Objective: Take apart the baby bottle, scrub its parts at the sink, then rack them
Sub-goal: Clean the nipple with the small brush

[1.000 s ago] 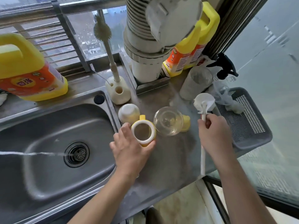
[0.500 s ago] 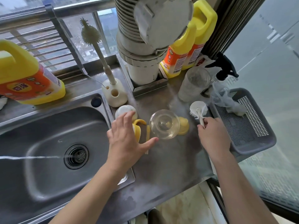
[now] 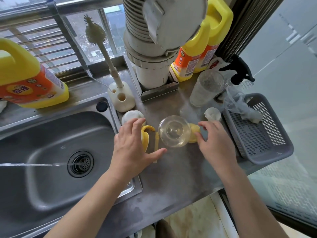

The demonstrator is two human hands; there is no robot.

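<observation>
steel counter [image 3: 171, 177] by the sink [image 3: 51, 134]: bottle [image 3: 174, 131] already apart; left hand [image 3: 132, 148] and right hand [image 3: 216, 145] spread, gripping nothing; scrubbing, racking seemingly remain

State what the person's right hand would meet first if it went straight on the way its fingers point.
Probably the pale yellow plastic piece just before the right hand, beside the clear round bottle; depth is unclear.

Brushed steel sink [image 3: 51, 134], glossy clear bottle [image 3: 174, 131], matt perforated plastic basket [image 3: 267, 148].
</observation>
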